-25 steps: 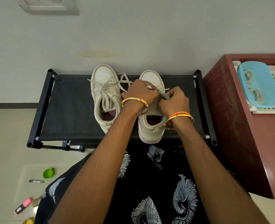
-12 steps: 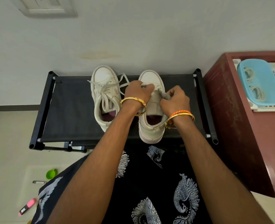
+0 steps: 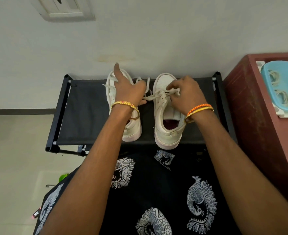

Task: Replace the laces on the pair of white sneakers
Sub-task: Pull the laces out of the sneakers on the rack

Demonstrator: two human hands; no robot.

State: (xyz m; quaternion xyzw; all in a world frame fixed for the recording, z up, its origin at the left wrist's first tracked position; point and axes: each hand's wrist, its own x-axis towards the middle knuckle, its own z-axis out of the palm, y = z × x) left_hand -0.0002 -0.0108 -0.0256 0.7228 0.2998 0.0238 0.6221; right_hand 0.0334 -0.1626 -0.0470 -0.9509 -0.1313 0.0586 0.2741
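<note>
We pinch the lace (image 3: 154,96) of the 3-o'clock sneaker (image 3: 165,116) with both left hand (image 3: 129,89) and right hand (image 3: 186,94) fingers.

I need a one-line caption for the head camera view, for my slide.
Both hands, left and right, pull the old lace from the right sneaker on a black rack.

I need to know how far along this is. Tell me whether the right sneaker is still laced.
Partly laced. The right sneaker keeps lace only near the toe; its lower eyelets look bare and the tongue is exposed.
</note>
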